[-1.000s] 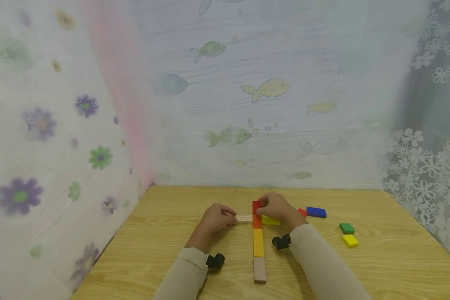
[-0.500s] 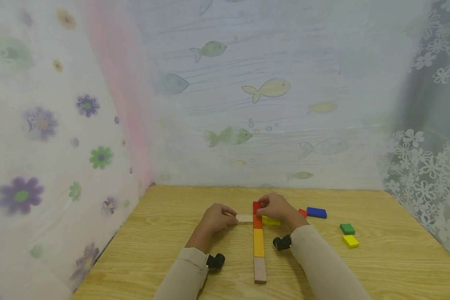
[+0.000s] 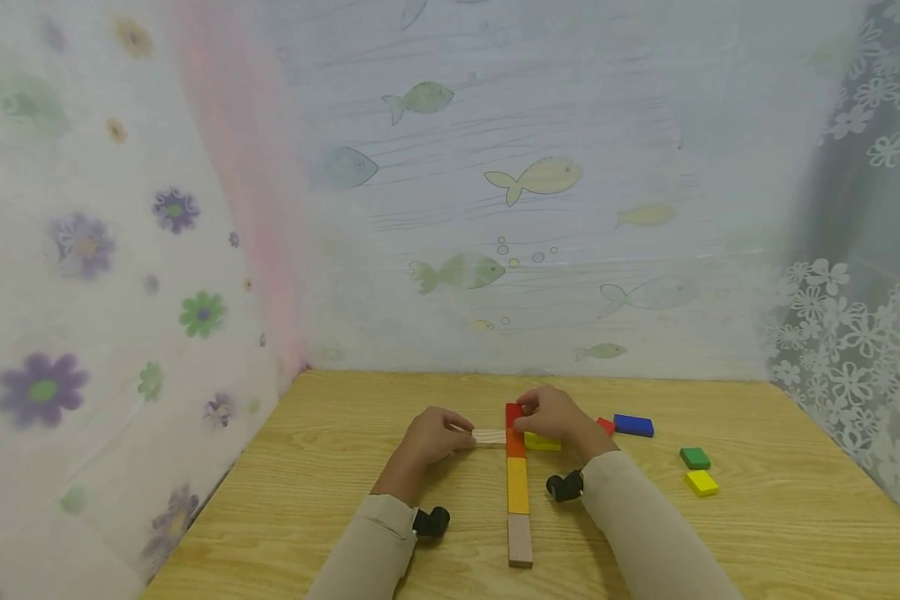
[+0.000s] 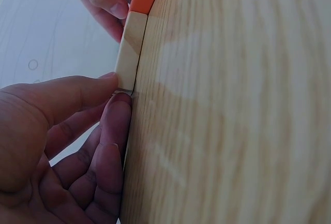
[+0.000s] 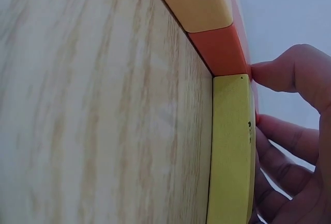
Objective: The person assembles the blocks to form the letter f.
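A column of flat blocks runs down the table: a red block (image 3: 513, 414) at the far end, then an orange-red block (image 3: 516, 447), a yellow-orange block (image 3: 518, 485) and a pinkish-tan block (image 3: 520, 540). From the column's left side juts a pale wooden block (image 3: 489, 437); my left hand (image 3: 429, 435) pinches its outer end between thumb and fingertip. Opposite it, a yellow block (image 5: 230, 146) meets the orange-red one. My right hand (image 3: 558, 414) reaches over the yellow block and pinches the red block, its thumb (image 5: 274, 75) by the orange-red block's corner.
On the right of the wooden table (image 3: 330, 542) lie a blue block (image 3: 633, 426), a green block (image 3: 694, 458) and a small yellow block (image 3: 701, 482). Another red block (image 3: 606, 426) shows partly behind the right wrist. A fish-patterned sheet (image 3: 450, 325) hangs behind the table.
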The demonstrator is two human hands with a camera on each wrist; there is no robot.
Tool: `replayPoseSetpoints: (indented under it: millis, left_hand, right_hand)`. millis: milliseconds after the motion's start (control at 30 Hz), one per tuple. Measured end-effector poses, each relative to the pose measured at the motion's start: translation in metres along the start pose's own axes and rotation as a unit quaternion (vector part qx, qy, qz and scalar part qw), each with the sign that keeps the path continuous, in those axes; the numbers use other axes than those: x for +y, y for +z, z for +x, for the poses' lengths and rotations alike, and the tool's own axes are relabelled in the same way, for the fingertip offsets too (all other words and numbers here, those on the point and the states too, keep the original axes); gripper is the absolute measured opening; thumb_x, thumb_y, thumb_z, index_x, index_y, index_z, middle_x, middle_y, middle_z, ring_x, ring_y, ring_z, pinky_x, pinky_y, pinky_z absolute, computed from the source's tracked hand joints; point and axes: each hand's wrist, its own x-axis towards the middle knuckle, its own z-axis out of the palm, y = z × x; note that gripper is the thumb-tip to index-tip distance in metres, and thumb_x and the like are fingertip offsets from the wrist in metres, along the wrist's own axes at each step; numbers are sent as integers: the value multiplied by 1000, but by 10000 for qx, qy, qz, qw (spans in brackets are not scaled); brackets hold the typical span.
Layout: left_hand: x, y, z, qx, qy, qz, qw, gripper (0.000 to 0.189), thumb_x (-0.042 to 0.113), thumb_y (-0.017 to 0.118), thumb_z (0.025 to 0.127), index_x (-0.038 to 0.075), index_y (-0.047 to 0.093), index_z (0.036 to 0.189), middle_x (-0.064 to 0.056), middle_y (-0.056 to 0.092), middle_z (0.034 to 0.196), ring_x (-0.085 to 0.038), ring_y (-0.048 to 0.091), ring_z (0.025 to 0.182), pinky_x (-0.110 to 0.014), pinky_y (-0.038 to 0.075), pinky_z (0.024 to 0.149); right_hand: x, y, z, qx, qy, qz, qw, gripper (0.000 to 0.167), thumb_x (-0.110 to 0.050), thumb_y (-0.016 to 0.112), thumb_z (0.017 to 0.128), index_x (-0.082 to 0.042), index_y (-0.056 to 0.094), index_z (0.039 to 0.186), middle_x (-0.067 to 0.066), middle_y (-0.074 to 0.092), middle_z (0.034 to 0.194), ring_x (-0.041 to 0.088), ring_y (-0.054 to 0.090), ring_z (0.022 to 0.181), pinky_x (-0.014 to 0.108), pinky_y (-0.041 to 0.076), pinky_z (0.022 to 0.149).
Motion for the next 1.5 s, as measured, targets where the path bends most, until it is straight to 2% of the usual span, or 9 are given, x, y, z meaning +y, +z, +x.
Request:
replayPoseSetpoints:
  millis: [267,467,667,1000,1133,1267,1367,1500]
  left_hand:
    - [0,0,1,25,3,19,10000,23,23,82,90,14,81,112,-5,76,105,-16,71,85,-37,61,77]
    - [4,-1,-1,15,27,20,10000,24,22,82,90,12,80,112,-5,77,104,-17,72,85,-37,61,77]
    - [3,0,-1,-5,10,20,10000,24,22,81,91,14,80,113,-5,76,104,-17,71,86,-38,61,77]
    - [3,-1,-1,26,6,42,10000,24,23,82,90,14,81,112,-6,76,106,-17,71,86,-37,61,77]
    - [2,-3,-1,52,18,85,9999,24,23,82,90,14,81,112,-6,76,107,-17,70,86,-36,61,77]
    - [1,-4,0,62,66,115,9999,24,23,82,90,13,81,113,-7,76,108,-17,70,87,-36,61,77]
    - [1,-3,0,34,97,109,9999,24,23,81,91,13,80,113,-7,76,107,-17,71,87,-36,61,77]
    - [0,-1,2,-14,117,110,9999,24,23,81,91,13,81,113,-6,77,105,-17,71,86,-36,60,77]
  right_hand:
    - [1,-1,-1,-98,-163,-38,9998,53,-27,80,88,-8,66,136,10,70,122,25,67,106,45,59,93]
    - [4,-6,-2,-94,-215,-294,9993,59,-35,78,89,-9,62,140,9,71,122,24,67,105,46,58,94]
    - [13,-23,-9,76,-352,-603,9975,54,-34,75,92,-8,64,138,8,70,118,22,66,101,46,58,93]
    - [29,-50,-33,396,-815,-490,9947,40,-24,71,97,-3,68,131,17,68,123,30,68,105,46,59,88]
    - [26,-46,-39,303,-785,-379,9957,46,-27,72,97,-3,66,136,18,67,128,33,67,109,47,59,88]
    - [15,-34,-34,35,-775,-459,9959,54,-34,73,98,-7,61,143,18,66,130,32,67,112,49,58,93]
    - [5,-24,-26,-137,-703,-598,9956,59,-36,73,98,-8,57,148,15,69,124,29,68,107,48,58,91]
    - [-4,-14,-18,-273,-413,-688,9964,65,-37,71,99,-8,51,153,10,70,115,22,67,100,46,58,89]
